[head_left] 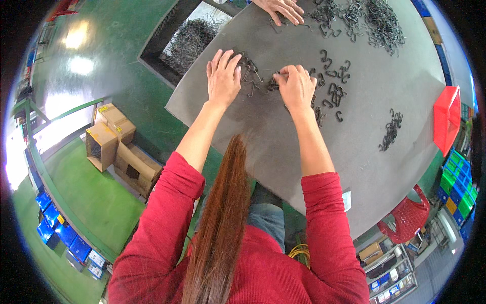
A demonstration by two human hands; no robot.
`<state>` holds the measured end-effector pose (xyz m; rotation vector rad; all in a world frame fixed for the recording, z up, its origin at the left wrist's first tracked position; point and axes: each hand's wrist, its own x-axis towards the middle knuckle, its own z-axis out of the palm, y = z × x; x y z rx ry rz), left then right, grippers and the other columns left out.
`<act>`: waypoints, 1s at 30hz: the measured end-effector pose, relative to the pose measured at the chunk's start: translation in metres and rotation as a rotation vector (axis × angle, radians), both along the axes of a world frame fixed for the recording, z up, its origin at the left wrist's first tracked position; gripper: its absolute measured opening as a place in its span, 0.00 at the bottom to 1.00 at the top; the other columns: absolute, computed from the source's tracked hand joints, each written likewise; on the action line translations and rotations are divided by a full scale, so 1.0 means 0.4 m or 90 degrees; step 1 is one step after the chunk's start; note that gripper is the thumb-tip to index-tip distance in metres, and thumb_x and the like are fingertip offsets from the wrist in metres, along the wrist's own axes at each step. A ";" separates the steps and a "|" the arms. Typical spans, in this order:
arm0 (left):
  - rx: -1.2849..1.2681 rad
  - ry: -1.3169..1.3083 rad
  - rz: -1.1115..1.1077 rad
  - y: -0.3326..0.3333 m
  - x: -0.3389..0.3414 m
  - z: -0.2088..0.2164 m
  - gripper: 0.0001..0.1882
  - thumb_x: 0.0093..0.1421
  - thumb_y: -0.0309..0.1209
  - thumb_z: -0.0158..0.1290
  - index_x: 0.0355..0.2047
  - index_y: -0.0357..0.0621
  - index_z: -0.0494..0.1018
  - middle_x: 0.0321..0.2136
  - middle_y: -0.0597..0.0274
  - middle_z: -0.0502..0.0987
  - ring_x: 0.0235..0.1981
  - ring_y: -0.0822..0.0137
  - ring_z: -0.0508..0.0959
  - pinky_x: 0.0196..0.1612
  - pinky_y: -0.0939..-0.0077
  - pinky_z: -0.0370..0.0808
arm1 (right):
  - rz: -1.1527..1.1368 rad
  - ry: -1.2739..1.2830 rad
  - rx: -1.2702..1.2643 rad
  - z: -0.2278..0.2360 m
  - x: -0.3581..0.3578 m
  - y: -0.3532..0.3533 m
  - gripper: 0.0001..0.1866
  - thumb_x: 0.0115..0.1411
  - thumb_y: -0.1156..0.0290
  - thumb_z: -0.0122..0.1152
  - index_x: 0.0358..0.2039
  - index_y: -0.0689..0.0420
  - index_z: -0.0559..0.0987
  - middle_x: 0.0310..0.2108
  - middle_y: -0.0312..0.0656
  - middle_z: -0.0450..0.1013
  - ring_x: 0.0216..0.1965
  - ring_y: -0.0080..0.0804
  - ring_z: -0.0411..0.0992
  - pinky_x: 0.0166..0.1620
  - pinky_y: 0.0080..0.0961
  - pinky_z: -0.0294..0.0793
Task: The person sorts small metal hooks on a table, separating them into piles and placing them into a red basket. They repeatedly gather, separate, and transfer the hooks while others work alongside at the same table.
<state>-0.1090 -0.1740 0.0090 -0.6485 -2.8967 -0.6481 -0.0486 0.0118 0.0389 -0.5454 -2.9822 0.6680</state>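
the surface [364, 190] offers passage at its near right; scattered hooks [334, 92] crowd the right hand [297, 87] on its right; a co-worker's hand [281, 9] and hook heap [383, 26] obstruct the far side.

Left hand [224, 81] is hovering over the counter [364, 177] with its fingers spread, right beside some bent wire hooks [250, 76], while the right hand [297, 90] is pinching at a dark clump [273, 83] just across from it. Loose black hooks [334, 93] are lying to the right of that, with a smaller heap [391, 130] sitting further off and a big messy pile [383, 30] hogging the far end. Another person's hand [283, 9] is reaching in up top, and some cardboard boxes [112, 119] are sitting off left.
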 end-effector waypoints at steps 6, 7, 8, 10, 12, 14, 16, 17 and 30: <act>0.101 -0.022 0.035 0.034 0.054 0.027 0.17 0.53 0.28 0.54 0.45 0.50 0.73 0.43 0.66 0.71 0.48 0.61 0.68 0.50 0.62 0.63 | -0.041 -0.107 -0.120 -0.005 0.020 -0.037 0.10 0.50 0.63 0.65 0.30 0.54 0.78 0.33 0.40 0.73 0.39 0.40 0.71 0.41 0.39 0.66; 0.111 -0.030 0.039 0.044 0.054 0.027 0.16 0.53 0.28 0.54 0.45 0.50 0.73 0.43 0.66 0.72 0.47 0.61 0.68 0.50 0.63 0.63 | -0.056 -0.118 -0.165 0.004 0.024 -0.028 0.10 0.50 0.64 0.64 0.30 0.54 0.78 0.33 0.41 0.73 0.38 0.40 0.71 0.40 0.39 0.67; 0.094 0.000 0.012 0.053 0.048 0.026 0.17 0.53 0.30 0.54 0.45 0.52 0.73 0.42 0.67 0.72 0.47 0.62 0.68 0.48 0.64 0.64 | -0.016 -0.084 -0.109 0.001 0.034 -0.018 0.10 0.51 0.64 0.64 0.31 0.55 0.77 0.33 0.43 0.72 0.38 0.43 0.71 0.40 0.38 0.70; 0.046 0.009 -0.055 0.055 0.018 0.017 0.16 0.53 0.31 0.55 0.44 0.53 0.73 0.41 0.68 0.72 0.46 0.63 0.69 0.47 0.64 0.65 | -0.020 -0.064 -0.085 -0.005 0.044 -0.003 0.11 0.52 0.64 0.63 0.32 0.57 0.77 0.33 0.43 0.73 0.36 0.42 0.72 0.39 0.36 0.70; -0.007 -0.041 -0.089 0.049 -0.021 0.025 0.11 0.54 0.35 0.55 0.39 0.53 0.73 0.39 0.68 0.72 0.45 0.64 0.69 0.46 0.63 0.66 | -0.008 -0.040 -0.082 -0.009 0.046 0.006 0.12 0.52 0.64 0.63 0.33 0.57 0.77 0.33 0.43 0.73 0.36 0.43 0.72 0.39 0.36 0.70; -0.041 -0.076 -0.121 0.042 -0.056 0.041 0.08 0.53 0.35 0.55 0.34 0.52 0.73 0.36 0.68 0.72 0.44 0.63 0.69 0.45 0.62 0.67 | 0.000 -0.069 -0.066 -0.007 0.035 -0.011 0.11 0.52 0.64 0.63 0.31 0.56 0.77 0.33 0.43 0.72 0.39 0.43 0.72 0.40 0.38 0.70; -0.046 -0.091 -0.155 0.034 -0.068 0.048 0.06 0.53 0.34 0.55 0.29 0.49 0.71 0.33 0.67 0.71 0.43 0.62 0.69 0.43 0.62 0.67 | 0.036 -0.112 -0.043 -0.004 0.023 -0.037 0.11 0.51 0.63 0.63 0.30 0.55 0.76 0.34 0.43 0.72 0.41 0.42 0.71 0.42 0.38 0.69; -0.060 -0.088 -0.166 0.029 -0.067 0.054 0.06 0.53 0.34 0.55 0.29 0.49 0.71 0.32 0.66 0.71 0.42 0.62 0.70 0.43 0.62 0.67 | 0.041 -0.103 -0.045 -0.004 0.020 -0.041 0.11 0.51 0.63 0.63 0.30 0.55 0.77 0.34 0.43 0.72 0.41 0.43 0.71 0.42 0.38 0.70; 0.295 -0.500 -0.108 0.090 0.129 0.127 0.08 0.53 0.30 0.57 0.30 0.38 0.74 0.26 0.56 0.77 0.29 0.67 0.77 0.36 0.74 0.73 | -0.003 -0.362 -0.415 0.069 0.216 0.114 0.08 0.48 0.68 0.64 0.28 0.58 0.79 0.28 0.45 0.77 0.32 0.41 0.76 0.37 0.31 0.72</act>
